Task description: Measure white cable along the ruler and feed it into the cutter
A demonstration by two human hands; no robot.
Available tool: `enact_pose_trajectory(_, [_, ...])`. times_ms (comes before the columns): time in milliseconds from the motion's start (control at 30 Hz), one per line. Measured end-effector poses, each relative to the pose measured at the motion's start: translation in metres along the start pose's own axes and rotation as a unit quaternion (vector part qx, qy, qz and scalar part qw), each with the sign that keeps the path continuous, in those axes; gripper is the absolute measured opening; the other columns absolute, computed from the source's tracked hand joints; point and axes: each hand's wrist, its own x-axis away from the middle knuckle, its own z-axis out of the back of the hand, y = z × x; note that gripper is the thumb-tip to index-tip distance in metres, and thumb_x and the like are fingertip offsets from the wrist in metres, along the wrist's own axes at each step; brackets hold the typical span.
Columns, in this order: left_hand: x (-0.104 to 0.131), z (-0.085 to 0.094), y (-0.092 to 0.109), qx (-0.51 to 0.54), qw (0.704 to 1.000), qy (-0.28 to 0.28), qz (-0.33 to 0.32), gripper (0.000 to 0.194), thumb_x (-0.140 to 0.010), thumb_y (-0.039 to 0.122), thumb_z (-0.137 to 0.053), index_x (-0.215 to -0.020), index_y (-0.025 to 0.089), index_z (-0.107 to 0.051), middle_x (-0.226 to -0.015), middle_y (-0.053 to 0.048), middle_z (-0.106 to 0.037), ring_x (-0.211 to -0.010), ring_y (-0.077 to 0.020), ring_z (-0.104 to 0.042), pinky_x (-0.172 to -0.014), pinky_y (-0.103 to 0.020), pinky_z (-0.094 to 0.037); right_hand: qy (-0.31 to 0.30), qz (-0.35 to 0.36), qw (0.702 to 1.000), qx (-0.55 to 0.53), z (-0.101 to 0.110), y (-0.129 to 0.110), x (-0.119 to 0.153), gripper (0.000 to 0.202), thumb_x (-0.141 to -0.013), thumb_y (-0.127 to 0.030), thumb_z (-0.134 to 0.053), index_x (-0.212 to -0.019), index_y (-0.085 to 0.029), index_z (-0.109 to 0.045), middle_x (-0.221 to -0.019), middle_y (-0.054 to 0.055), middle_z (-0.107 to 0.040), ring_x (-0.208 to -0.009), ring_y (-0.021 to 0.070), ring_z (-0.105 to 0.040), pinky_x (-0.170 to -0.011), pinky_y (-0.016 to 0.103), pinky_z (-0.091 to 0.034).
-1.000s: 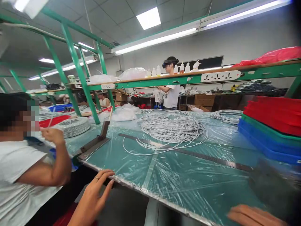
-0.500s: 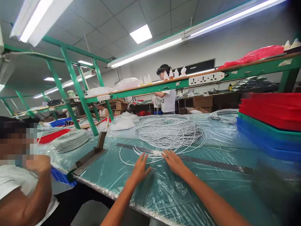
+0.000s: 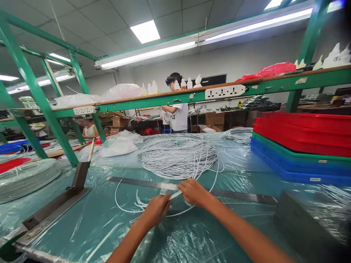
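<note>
A big coil of white cable (image 3: 178,155) lies on the green table (image 3: 90,226), which is wrapped in clear plastic film. Loose strands run from the coil toward me, across a long metal ruler (image 3: 137,183) fixed flat on the table. My left hand (image 3: 155,209) is closed on these white strands just in front of the ruler. My right hand (image 3: 193,191) grips the same strands a little to the right, on the ruler's line. The two hands almost touch.
Stacked red, green and blue trays (image 3: 298,146) stand at the right. A metal bracket (image 3: 68,193) rises at the left, with another cable coil (image 3: 24,177) beyond it. A dark block (image 3: 307,226) sits near right. Green shelf frame (image 3: 164,98) crosses overhead; a person (image 3: 178,109) stands behind.
My hands left the table's near edge, reached forward and closed on the white strands at the ruler. The view swung right, so the seated person at my left is out of sight.
</note>
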Motion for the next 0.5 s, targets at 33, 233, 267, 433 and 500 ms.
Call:
enact_pose_trajectory(33, [0.005,0.004,0.003,-0.004,1.000,0.002,-0.011,0.014,-0.105,0.026,-0.044,-0.107,0.015,-0.053,-0.089,-0.004,-0.057,-0.088,-0.0218,-0.057,-0.075,-0.027,-0.042,0.001,-0.002,1.000,-0.006,0.003,-0.003,0.004,0.018,-0.091,-0.016,-0.047,-0.105,-0.015,-0.057,-0.099,0.011,-0.064,-0.094,0.0225,-0.059,-0.091,0.036,-0.040])
enact_pose_trajectory(233, [0.015,-0.010,0.015,-0.074,0.996,-0.044,0.021,0.043,-0.092,0.039,-0.071,-0.123,0.015,-0.051,-0.135,-0.011,-0.037,-0.107,-0.0294,-0.052,-0.089,-0.038,-0.048,-0.009,0.004,0.999,-0.050,0.003,-0.009,0.031,0.024,-0.086,-0.017,-0.052,-0.109,-0.018,-0.060,-0.112,0.009,-0.062,-0.107,0.0205,-0.056,-0.098,0.034,-0.040])
enact_pose_trajectory(267, [0.014,-0.015,0.014,-0.076,0.995,-0.050,0.029,0.045,-0.094,0.036,-0.069,-0.127,0.015,-0.049,-0.139,-0.012,-0.033,-0.111,-0.0298,-0.051,-0.092,-0.039,-0.047,-0.003,-0.007,0.998,-0.055,0.004,-0.003,0.036,0.031,-0.085,-0.019,-0.054,-0.116,-0.020,-0.058,-0.121,0.009,-0.058,-0.115,0.0208,-0.052,-0.102,0.033,-0.037])
enact_pose_trajectory(433, [0.010,-0.033,0.006,-0.065,0.995,-0.066,0.024,0.020,-0.098,0.020,-0.057,-0.117,0.014,-0.054,-0.121,-0.009,-0.051,-0.109,-0.0255,-0.053,-0.092,-0.034,-0.047,0.037,-0.198,0.978,-0.061,0.008,0.058,0.050,0.055,-0.086,-0.014,-0.042,-0.142,-0.013,-0.038,-0.140,0.019,-0.044,-0.132,0.0274,-0.038,-0.113,0.049,-0.023])
enact_pose_trajectory(500, [0.013,-0.034,0.004,-0.062,0.995,-0.075,0.016,0.015,-0.098,0.015,-0.051,-0.112,0.014,-0.056,-0.110,-0.008,-0.055,-0.104,-0.0257,-0.055,-0.089,-0.033,-0.047,0.019,-0.247,0.966,-0.072,0.005,0.079,0.051,0.052,-0.083,-0.014,-0.047,-0.135,-0.010,-0.047,-0.127,0.019,-0.055,-0.123,0.0294,-0.048,-0.108,0.050,-0.029])
